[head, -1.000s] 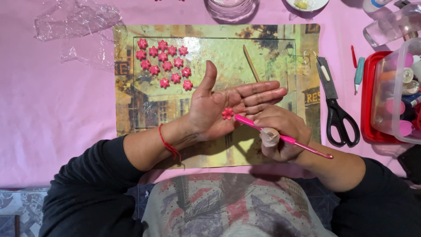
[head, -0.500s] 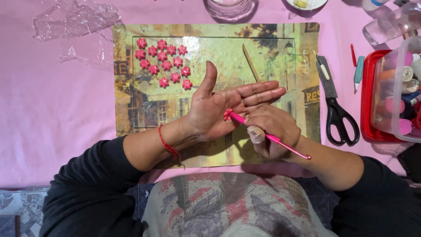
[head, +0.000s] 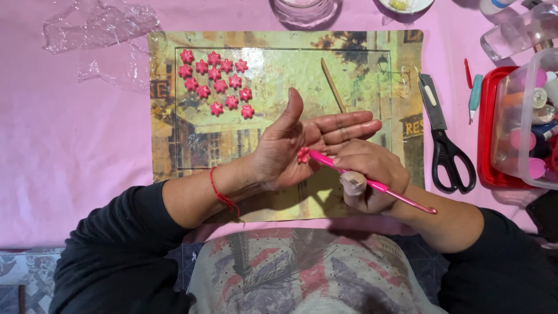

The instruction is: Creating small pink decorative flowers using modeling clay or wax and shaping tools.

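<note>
The left hand (head: 290, 148) lies flat and palm up, fingers spread and gripping nothing, with a small pink clay flower (head: 303, 154) resting in the hollow of the palm. The right hand (head: 369, 177) is closed in a pinch grip on a pink hooked tool (head: 372, 185). The tool's near tip presses onto the flower, just beyond the grip on the palm side, and its hooked end trails out behind the grip over the wrist.

Further out from the grip, past the left thumb, a cluster of finished pink flowers (head: 215, 81) sits on the picture placemat (head: 279, 58). A wooden stick (head: 332, 85) lies beyond the fingertips. Black scissors (head: 444, 145) rest on the pink worktop (head: 70, 151), well to the outer side of the grip, near a red tray (head: 487, 134).

The flower is loose on the open palm, held only by the tool's pressure. Too much force would likely flatten or tear the soft petals, and a tilt of the palm or a slip of the tip could roll the flower off onto the placemat. A sideways skid might also gouge its surface.
</note>
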